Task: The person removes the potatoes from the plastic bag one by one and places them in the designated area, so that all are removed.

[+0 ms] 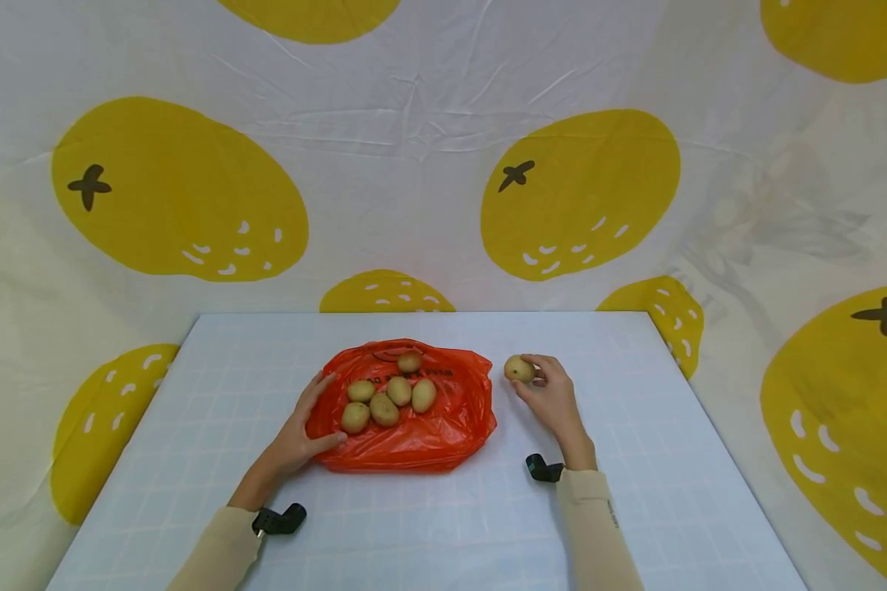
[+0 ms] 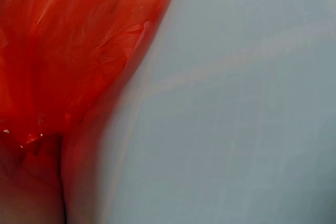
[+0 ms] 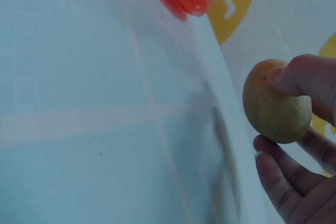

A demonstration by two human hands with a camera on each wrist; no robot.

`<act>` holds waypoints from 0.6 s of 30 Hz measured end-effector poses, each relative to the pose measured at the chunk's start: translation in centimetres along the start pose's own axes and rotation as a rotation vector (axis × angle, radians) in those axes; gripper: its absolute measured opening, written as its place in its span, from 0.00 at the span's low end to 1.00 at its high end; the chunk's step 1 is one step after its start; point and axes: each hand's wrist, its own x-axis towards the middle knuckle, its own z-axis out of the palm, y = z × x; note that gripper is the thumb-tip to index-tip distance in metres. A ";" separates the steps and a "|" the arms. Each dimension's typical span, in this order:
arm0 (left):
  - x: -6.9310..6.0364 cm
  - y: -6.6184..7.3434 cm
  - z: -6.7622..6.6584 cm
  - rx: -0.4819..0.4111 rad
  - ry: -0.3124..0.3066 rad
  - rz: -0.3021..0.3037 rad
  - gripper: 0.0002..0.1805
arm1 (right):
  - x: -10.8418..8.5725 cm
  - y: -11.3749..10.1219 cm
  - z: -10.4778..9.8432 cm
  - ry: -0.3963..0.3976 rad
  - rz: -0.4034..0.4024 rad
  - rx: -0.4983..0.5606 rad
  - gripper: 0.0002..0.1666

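A red plastic bag (image 1: 443,427) lies flat on the table, with several potatoes (image 1: 384,410) grouped on its left and middle part. My left hand (image 1: 296,439) rests at the bag's left edge, fingers spread and the thumb near the lowest left potato. In the left wrist view the bag (image 2: 79,45) covers the upper left, and part of the hand (image 2: 31,182) shows below it. Right of the bag, my right hand (image 1: 550,394) pinches one potato (image 1: 517,368). The right wrist view shows that potato (image 3: 275,103) between the thumb and fingers of the hand (image 3: 299,145).
The table (image 1: 414,533) has a pale checked cover. Behind it and at both sides hangs a white cloth (image 1: 384,197) printed with large yellow fruit. Dark wrist cameras sit at the left wrist (image 1: 279,519) and the right wrist (image 1: 544,469).
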 end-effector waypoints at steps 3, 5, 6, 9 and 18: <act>0.0 0.0 0.0 -0.003 -0.001 0.001 0.55 | 0.1 0.3 0.0 -0.010 0.031 -0.015 0.28; 0.0 -0.1 0.0 -0.006 -0.001 0.001 0.55 | 0.2 0.5 0.0 -0.021 0.042 -0.029 0.28; 0.0 -0.1 0.0 -0.009 0.000 -0.001 0.55 | 0.2 0.6 -0.1 -0.026 0.048 -0.033 0.28; -0.1 0.0 0.0 -0.008 -0.002 -0.006 0.55 | 0.3 0.8 -0.1 -0.037 0.057 -0.037 0.28; 0.0 0.3 0.0 0.013 -0.002 -0.038 0.55 | 0.2 1.2 0.0 -0.096 0.129 -0.011 0.28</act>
